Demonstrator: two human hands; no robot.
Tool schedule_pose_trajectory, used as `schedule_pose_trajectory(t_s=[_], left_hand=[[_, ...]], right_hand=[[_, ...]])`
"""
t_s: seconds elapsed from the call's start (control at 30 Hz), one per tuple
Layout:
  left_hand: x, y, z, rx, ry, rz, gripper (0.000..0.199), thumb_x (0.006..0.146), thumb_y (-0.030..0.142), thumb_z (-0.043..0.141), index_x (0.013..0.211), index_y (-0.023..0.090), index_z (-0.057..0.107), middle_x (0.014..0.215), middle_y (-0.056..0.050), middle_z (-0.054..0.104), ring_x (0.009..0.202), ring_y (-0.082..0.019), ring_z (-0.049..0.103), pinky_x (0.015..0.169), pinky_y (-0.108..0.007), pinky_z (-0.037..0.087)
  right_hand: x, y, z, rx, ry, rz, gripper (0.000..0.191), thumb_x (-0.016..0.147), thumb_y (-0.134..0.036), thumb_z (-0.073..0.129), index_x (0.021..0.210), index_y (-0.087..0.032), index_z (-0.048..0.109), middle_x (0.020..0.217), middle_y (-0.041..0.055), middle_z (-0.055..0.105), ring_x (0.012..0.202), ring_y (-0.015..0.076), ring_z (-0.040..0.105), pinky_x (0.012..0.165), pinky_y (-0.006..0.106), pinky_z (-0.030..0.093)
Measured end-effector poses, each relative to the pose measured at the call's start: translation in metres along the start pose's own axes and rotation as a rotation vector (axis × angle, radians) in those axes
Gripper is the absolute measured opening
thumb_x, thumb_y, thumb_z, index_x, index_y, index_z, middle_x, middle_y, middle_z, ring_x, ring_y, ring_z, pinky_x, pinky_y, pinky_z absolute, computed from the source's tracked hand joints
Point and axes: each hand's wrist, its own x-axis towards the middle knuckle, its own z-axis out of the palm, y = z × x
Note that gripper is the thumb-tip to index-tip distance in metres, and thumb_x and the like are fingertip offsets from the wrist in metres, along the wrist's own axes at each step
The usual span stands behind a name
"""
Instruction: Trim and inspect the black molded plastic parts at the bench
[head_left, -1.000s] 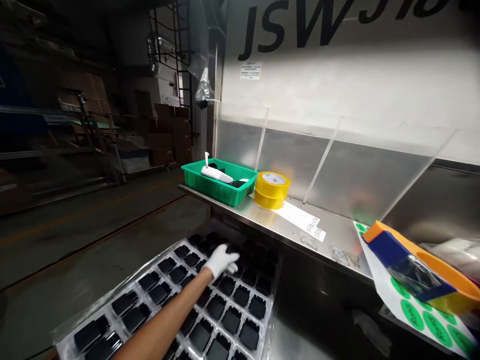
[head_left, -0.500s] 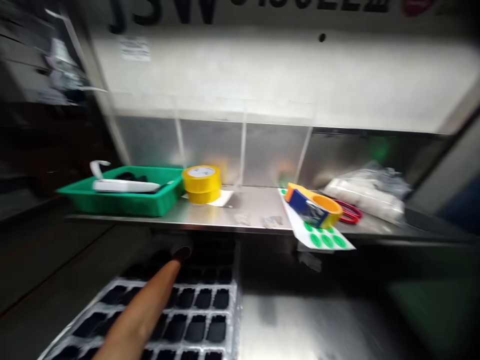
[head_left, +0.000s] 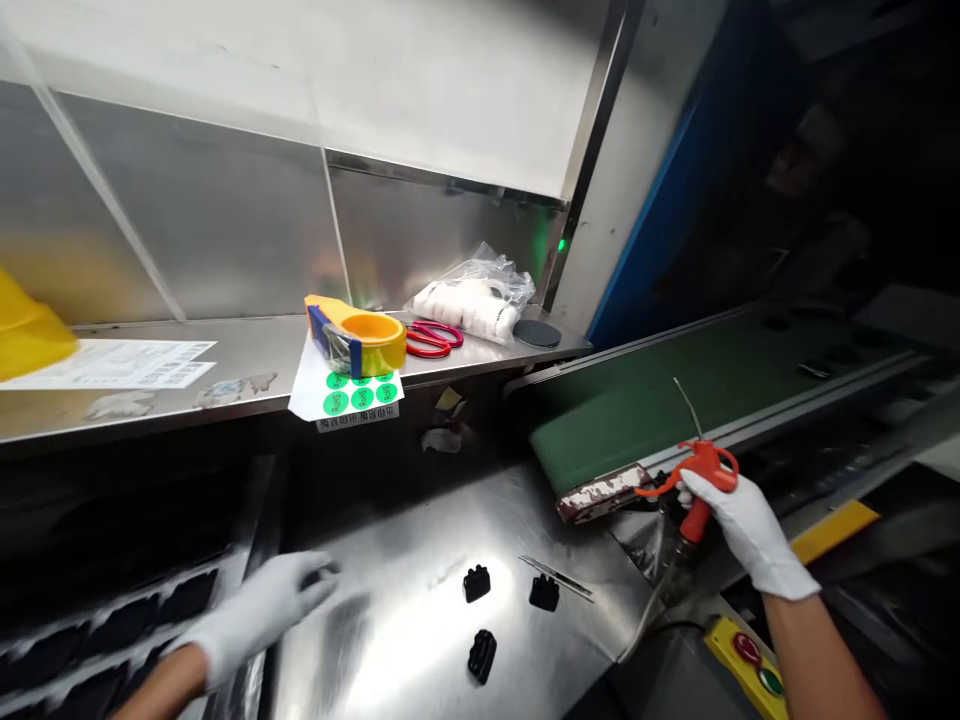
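Holding air gun near belt edge, space between left hand and parts

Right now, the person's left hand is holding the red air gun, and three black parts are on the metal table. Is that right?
Not quite: the head view shows the right hand holding the red air gun. The three black parts are on the metal table, as you said.

The tabletop is shiny metal, the air gun plastic.
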Motion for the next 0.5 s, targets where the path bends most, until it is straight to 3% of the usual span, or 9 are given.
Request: schedule_pose_trajectory(t_s=[0.13,0.27,0.4,0.5], left_hand=[[0.020,0.114,0.084,-0.041,-0.137,0.007,0.040,0.082,0.033,0.053,0.116,0.017,0.068,0.108,-0.008,0.073,0.093,-0.024,0.069,0.082,-0.031,0.052],[0.073,0.209,0.176,0.011,-0.226,0.058,0.047,0.077,0.024,0.065,0.124,0.025,0.062,0.120,-0.006,0.066,0.103,-0.023,0.064,0.088,-0.031,0.050],[0.125,0.264,0.251,0.173,-0.338,0.044,0.051,0.065,0.013,0.074,0.115,0.016,0.062,0.113,-0.010,0.065,0.100,-0.027,0.062,0.089,-0.044,0.049],[0.142,0.283,0.281,0.247,-0.332,-0.015,0.058,0.057,0.003,0.072,0.113,0.011,0.060,0.113,-0.016,0.063,0.101,-0.033,0.061,0.090,-0.048,0.047]], right_hand=[[0.065,0.039,-0.013,-0.133,-0.176,0.109,0.040,0.059,-0.043,0.082,0.083,-0.013,0.071,0.064,0.0054,0.069,0.062,0.0204,0.062,0.062,0.033,0.049],[0.081,0.077,-0.039,-0.301,-0.269,0.149,0.049,0.056,-0.043,0.082,0.098,-0.018,0.073,0.069,0.0051,0.073,0.068,0.0262,0.067,0.064,0.035,0.051],[0.066,0.097,-0.060,-0.521,-0.214,0.107,0.058,0.066,-0.056,0.072,0.114,-0.025,0.067,0.084,0.0060,0.077,0.079,0.0297,0.071,0.066,0.037,0.056],[0.051,0.114,-0.074,-0.433,-0.062,0.080,0.069,0.073,-0.060,0.065,0.131,-0.024,0.055,0.099,0.0118,0.075,0.089,0.0337,0.071,0.068,0.042,0.059]])
